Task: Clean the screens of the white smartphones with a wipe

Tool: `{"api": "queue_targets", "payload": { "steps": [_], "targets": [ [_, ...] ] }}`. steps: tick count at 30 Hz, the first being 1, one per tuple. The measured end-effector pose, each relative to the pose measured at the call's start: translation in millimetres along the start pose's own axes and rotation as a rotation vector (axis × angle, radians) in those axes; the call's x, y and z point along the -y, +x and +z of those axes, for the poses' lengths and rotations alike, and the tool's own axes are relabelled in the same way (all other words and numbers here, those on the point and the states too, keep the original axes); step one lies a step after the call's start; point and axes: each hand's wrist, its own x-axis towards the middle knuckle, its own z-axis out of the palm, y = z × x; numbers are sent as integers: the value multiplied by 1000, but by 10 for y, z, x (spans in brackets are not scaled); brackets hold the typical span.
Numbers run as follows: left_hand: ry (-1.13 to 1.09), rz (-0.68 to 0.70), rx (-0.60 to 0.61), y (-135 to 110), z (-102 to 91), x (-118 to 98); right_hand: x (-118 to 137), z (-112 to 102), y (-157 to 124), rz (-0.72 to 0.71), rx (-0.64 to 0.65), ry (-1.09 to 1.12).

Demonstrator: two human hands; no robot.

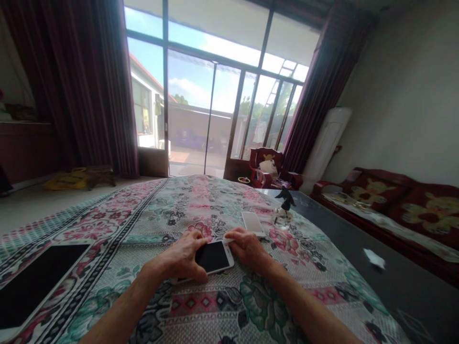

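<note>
A smartphone (214,257) with a white frame and dark screen lies on the flowered cloth in front of me. My left hand (186,255) grips it across its left part, thumb on the near edge and fingers on the far edge. Close to the phone's far right corner, my right hand (247,246) is closed in a pinch. Between its fingertips shows a small white piece (227,240), tissue or cloth, which I cannot tell. Just beyond lies a second white phone (253,223). A clear glass bottle with a black top (286,203) stands to its right.
A large white-framed tablet (39,286) lies at the left on the patterned tablecloth (143,210). On the dark table surface (344,248) at right is a crumpled white scrap (375,259). A wooden sofa (405,200) and armchair (267,167) stand beyond, near glass doors (201,114).
</note>
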Motion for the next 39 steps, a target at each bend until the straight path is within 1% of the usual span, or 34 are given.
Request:
{"api": "queue_targets", "payload": {
  "steps": [4, 9, 11, 13, 17, 19, 22, 26, 28, 31, 35, 39],
  "targets": [
    [23, -9, 28, 2, -8, -5, 14, -8, 16, -37, 52, -28],
    [29, -25, 41, 6, -6, -3, 87, -145, -70, -47, 194, -86],
    [24, -28, 49, 6, -6, -3, 103, -181, -94, -48, 229, -102],
    [20, -32, 55, 6, -8, -6, 91, -167, -80, -47, 216, -111],
    [18, -43, 50, 12, -6, -8, 7, -30, 34, -24, 114, -128],
    [17, -44, 44, 16, 2, -1, -21, 20, 81, -15, 86, -126],
    [8, -42, 40, 17, 15, 15, 10, -3, 73, -14, 104, -117],
    [-7, -35, 36, 13, 22, 30, 137, -129, -54, -24, 199, -152],
    [-2, -32, 33, 13, 20, 29, 178, -153, -104, -18, 219, -170],
    [16, -38, 34, 16, 17, 20, 166, -95, -95, 17, 168, -196],
    [20, -29, 30, 19, 19, 9, 79, 40, 23, 49, 73, -184],
    [15, -22, 16, 15, 19, 10, 43, 60, 66, 26, 67, -165]
  ]
}}
